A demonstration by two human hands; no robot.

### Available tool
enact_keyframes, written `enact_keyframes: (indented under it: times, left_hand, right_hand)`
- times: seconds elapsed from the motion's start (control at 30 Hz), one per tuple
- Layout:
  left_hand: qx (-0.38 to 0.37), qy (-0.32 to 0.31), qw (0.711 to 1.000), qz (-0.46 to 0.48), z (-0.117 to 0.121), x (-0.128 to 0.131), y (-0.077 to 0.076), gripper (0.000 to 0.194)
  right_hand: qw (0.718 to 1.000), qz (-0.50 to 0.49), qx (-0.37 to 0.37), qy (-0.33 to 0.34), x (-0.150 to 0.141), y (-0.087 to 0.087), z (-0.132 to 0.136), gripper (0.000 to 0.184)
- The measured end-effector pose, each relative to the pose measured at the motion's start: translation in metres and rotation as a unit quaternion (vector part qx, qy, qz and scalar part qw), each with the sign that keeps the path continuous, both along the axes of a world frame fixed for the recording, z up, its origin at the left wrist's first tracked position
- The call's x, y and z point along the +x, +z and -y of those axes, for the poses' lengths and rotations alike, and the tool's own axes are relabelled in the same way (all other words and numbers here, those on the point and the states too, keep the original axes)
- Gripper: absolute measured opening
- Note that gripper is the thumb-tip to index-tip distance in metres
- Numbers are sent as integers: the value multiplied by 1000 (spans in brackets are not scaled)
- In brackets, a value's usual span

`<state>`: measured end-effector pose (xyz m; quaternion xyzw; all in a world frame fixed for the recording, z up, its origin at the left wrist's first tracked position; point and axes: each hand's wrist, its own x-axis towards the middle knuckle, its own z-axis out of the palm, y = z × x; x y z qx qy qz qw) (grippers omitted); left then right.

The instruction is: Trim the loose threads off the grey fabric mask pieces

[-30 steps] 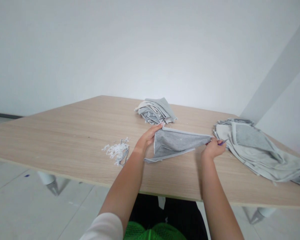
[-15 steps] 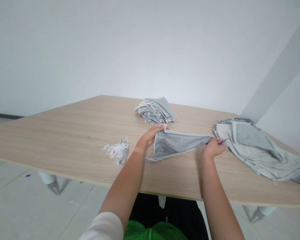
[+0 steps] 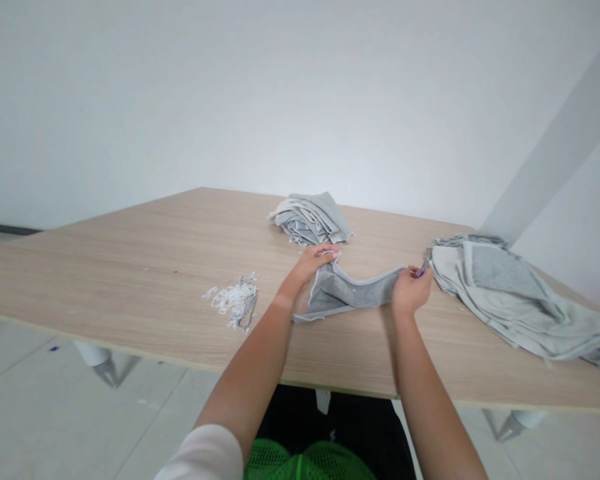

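A grey piece of cloth with pale edging is held between my two hands, just above the table. My left hand pinches its upper left corner, thumb and fingers closed together. The cloth's right end is gripped in my right hand. That hand also holds a small purple tool with a thin metal tip, which looks like thread snips; the tip points up and away. Between the hands the cloth's upper edge sags, and its lower left corner hangs near the tabletop.
A stack of folded grey cloths lies behind my left hand. To the right, a larger pile of grey cloths spreads to the table's edge. White thread scraps lie left of my left forearm on the wooden table. A wall stands behind.
My right hand has moved left, closer to my left hand, so the stretched cloth has slackened. The purple snips have swung from pointing right to pointing upward.
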<state>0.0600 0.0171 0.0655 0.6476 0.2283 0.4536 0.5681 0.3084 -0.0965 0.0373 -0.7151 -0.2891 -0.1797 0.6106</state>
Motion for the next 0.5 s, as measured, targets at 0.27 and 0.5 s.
enact_keyframes:
  times: [0.27,0.5]
  left_hand:
    - [46,20,999,19,4,17,-8,36]
    - [109,20,994,24,0,26,-18,35]
  right_hand:
    - [982,50,22,179,-58,14,-3,16]
    - [915,-13,-19,402,-86,6,-12,33]
